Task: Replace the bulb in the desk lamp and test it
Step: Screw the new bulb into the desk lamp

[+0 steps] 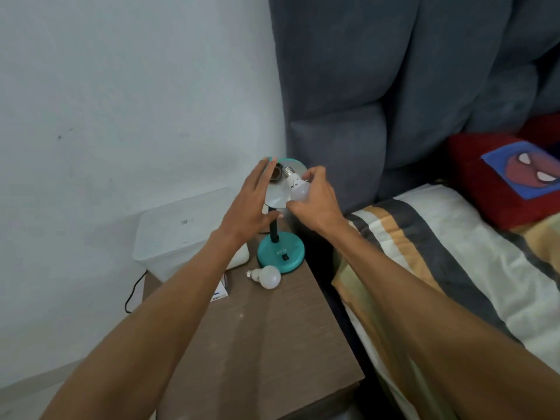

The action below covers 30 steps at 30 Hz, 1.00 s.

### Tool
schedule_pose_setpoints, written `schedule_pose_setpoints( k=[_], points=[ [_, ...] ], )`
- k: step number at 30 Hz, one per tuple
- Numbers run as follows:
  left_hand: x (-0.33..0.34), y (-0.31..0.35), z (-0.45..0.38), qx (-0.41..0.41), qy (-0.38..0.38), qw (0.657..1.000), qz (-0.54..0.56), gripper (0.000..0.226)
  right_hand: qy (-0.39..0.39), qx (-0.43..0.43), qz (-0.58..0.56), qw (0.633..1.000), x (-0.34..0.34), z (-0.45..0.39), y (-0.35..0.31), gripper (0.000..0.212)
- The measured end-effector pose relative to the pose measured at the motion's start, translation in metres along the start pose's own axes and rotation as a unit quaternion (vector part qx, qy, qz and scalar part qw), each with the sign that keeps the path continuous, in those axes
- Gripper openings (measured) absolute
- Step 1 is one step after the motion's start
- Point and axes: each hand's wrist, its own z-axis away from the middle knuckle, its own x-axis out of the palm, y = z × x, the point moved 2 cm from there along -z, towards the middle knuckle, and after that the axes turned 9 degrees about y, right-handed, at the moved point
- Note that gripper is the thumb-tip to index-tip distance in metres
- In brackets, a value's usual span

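A teal desk lamp stands on the bedside table, its round base (281, 251) near the table's right edge and its shade (277, 195) tilted up toward me. My left hand (250, 204) grips the shade's left rim. My right hand (315, 201) holds a white bulb (295, 184) with its metal screw cap pointing at the dark socket (276, 173) inside the shade, just outside it. A second white bulb (268, 276) lies loose on the table in front of the lamp base.
The brown bedside table (266, 344) also bears a translucent plastic box (178, 231) at the back left and a small carton (220, 291). A black cable (133, 294) hangs off the left. A grey headboard (378, 86) and a striped bed (439, 268) lie to the right.
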Motion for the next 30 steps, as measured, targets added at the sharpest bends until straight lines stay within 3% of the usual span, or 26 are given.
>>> schedule_pose_setpoints(
  k=[8, 16, 30],
  points=[
    [-0.004, -0.011, -0.005, 0.03, 0.018, 0.999, -0.012, 0.103, 0.04, -0.108, 0.08, 0.99, 0.012, 0.0, 0.005, 0.057],
    [-0.003, -0.015, -0.005, 0.035, 0.006, 0.999, 0.002, 0.102, 0.084, -0.149, 0.142, 0.975, 0.016, 0.002, 0.003, 0.062],
    [-0.009, -0.024, -0.006, 0.054, -0.015, 0.998, -0.021, 0.102, 0.116, -0.198, 0.158, 0.96, 0.025, 0.003, -0.001, 0.051]
  ],
)
